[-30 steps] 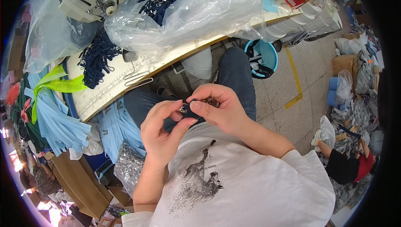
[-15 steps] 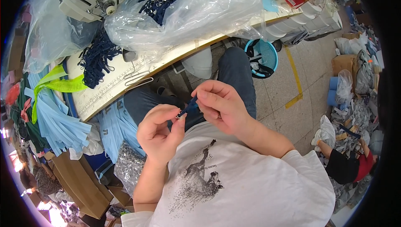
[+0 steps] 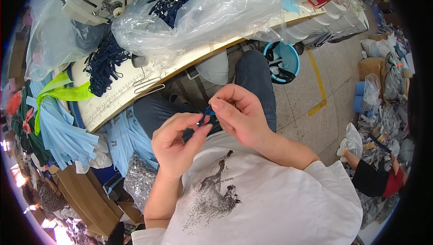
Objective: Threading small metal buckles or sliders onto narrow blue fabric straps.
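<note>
Sits over a tiled floor (image 3: 297, 123) and at a long pale surface (image 3: 112, 103), loaded with a crumpled clear plastic bag (image 3: 239, 8), a sewing machine (image 3: 85, 8) and, near its left end, a heap of navy loops (image 3: 106, 67). Wears dark jeans (image 3: 255, 76), with a blue basket (image 3: 288, 55) just beyond the right knee. Holds the left hand (image 3: 178, 137) and right hand (image 3: 243, 112) close together above the lap, each closed to a thumb-and-finger pinch. Grips between them a short navy strip (image 3: 207, 114), slanting from right fingertips down to left, well apart from the surface. Cannot tell of anything more inside the curled right fingers. Could drop the strip through a slack pinch, given so little of it showing. Could also twist it by turning one wrist alone, or tug it loose by drawing the hands apart too sharply.
</note>
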Available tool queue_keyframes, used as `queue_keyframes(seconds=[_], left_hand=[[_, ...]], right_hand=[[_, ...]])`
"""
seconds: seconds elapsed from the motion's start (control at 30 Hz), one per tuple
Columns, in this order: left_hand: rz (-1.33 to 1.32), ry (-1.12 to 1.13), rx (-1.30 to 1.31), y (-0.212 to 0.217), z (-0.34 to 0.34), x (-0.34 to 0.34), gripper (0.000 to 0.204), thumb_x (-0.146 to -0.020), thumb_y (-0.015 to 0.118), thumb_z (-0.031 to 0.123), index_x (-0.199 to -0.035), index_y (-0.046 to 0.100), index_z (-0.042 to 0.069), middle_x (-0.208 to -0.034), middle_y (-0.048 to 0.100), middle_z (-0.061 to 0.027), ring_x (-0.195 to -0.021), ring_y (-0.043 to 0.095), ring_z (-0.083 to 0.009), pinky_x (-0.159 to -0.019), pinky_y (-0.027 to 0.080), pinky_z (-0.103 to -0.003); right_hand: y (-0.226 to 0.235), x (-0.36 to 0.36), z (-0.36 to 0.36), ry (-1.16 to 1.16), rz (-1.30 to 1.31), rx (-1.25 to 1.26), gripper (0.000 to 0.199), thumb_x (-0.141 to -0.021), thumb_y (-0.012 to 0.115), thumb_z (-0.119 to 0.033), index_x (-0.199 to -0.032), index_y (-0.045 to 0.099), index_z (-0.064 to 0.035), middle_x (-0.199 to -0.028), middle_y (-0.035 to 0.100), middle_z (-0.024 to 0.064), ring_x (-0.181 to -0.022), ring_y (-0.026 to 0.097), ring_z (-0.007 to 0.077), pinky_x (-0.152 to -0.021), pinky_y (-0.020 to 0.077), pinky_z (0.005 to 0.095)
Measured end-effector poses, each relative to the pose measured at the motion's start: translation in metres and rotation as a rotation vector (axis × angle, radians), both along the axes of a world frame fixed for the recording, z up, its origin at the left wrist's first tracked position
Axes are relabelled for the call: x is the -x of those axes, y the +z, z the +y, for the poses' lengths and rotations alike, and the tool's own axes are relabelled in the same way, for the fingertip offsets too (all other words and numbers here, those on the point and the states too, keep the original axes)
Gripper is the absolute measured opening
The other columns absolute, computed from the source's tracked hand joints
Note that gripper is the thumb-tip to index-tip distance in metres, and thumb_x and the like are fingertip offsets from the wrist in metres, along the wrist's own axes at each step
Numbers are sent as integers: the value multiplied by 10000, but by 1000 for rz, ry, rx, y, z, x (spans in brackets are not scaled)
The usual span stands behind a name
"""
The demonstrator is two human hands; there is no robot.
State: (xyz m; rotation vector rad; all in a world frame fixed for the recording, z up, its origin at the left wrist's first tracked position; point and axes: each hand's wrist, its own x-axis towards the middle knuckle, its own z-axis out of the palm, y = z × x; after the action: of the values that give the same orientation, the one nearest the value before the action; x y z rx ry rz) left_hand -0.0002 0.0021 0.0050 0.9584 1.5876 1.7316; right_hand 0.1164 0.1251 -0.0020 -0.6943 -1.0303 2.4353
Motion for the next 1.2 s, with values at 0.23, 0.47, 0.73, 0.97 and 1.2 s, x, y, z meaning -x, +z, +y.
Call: queue_keyframes(seconds=[0.23, 0.47, 0.73, 0.97, 1.2], left_hand=[[-268, 15, -41, 2, -2, -1, 224, -787, 624, -171, -988, 615, -72, -961, 647, -176, -829, 651, -192, -728, 541, -261], [-460, -53, -226, -3, -2, -2, 240, -813, 590, -170, -1026, 601, -60, -970, 640, -195, -843, 654, -215, -744, 564, -304], [55, 159, -94, 42, 54, 47, 220, -835, 641, -72, -1052, 611, -66, -892, 681, -126, -819, 666, -163, -709, 536, -242], [540, 184, 286, 74, 124, 138, 373, -879, 653, 207, -1184, 613, -4, -722, 678, -41, -557, 492, -43, -527, 389, -189], [457, 578, 209, 26, 31, 166, 233, -918, 623, 155, -1089, 656, 0, -740, 601, -7, -592, 472, -45, -544, 381, -190]], right_hand=[[-2, 1, -1, 7, 21, 51, 131, -952, 582, -163, -981, 574, -35, -695, 512, -42, -485, 376, -1, -400, 266, 176], [4, 2, -1, 30, 65, 150, 167, -969, 552, -195, -994, 573, -32, -705, 494, -40, -513, 395, 7, -394, 262, 182], [4, -1, 17, 236, 17, 469, 121, -953, 502, -171, -937, 551, -61, -781, 506, 22, -512, 371, 38, -384, 257, 182], [-12, -8, 8, 320, 63, 555, 132, -900, 466, -52, -993, 558, -71, -904, 596, 105, -511, 399, 49, -373, 251, 182], [-12, -7, 14, 321, -40, 481, 154, -998, 469, -187, -1021, 548, -57, -835, 590, 65, -504, 379, 31, -382, 243, 177]])
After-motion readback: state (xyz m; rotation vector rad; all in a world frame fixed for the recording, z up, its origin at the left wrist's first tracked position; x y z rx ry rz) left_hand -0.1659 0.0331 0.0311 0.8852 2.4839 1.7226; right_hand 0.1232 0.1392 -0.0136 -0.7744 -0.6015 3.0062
